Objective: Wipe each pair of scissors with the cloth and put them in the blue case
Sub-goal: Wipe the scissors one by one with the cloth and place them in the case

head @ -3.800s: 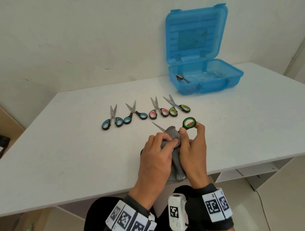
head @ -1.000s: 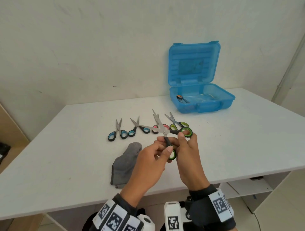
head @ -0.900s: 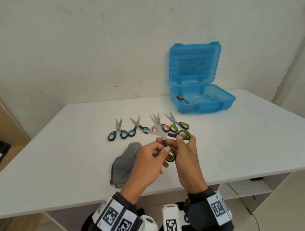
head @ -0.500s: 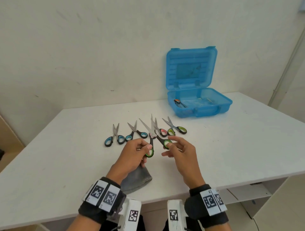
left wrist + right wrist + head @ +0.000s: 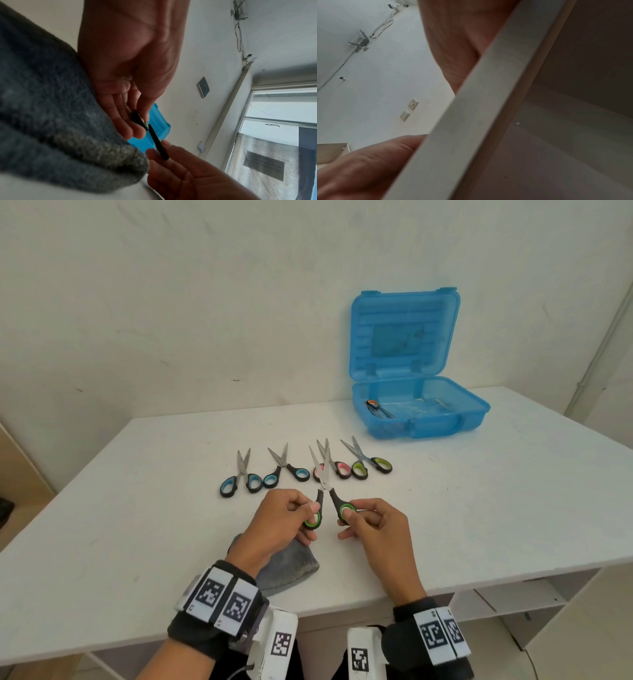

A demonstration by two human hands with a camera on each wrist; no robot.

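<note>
Item in hand: one pair of steel-bladed scissors with black handles and green-lined finger loops point(image 5: 324, 494), held above the white worktop point(image 5: 479, 491).
- Left hand point(image 5: 279, 520): fingers curled, pinching the left loop.
- Right hand point(image 5: 371, 523): thumb and fingers pinching the right loop.
- Change: a second ago the blades were splayed wide; now the handles are drawn nearly together and the blades point away, almost closed. The wiping seen earlier has ended.

Grey knitted cloth point(image 5: 287, 568): released, lying crumpled on the worktop near its front edge, partly under the left wrist; earlier it was wrapped around the blades.

Translucent blue plastic case with hinged lid point(image 5: 445, 422): open at the far right of the worktop, well apart from the hands. One pair of orange-handled scissors point(image 5: 376, 408) already lies inside.

Remaining stock, in a row on the worktop beyond the hands:
- two blue-handled pairs point(image 5: 241, 479)
- one pink-handled pair point(image 5: 334, 465)
- one yellow-green-handled pair point(image 5: 368, 462)

Assessment: this pair appears wiped and checked; closing the blades suggests it is ready for carrying to the case. Four pairs are not yet wiped.
</note>
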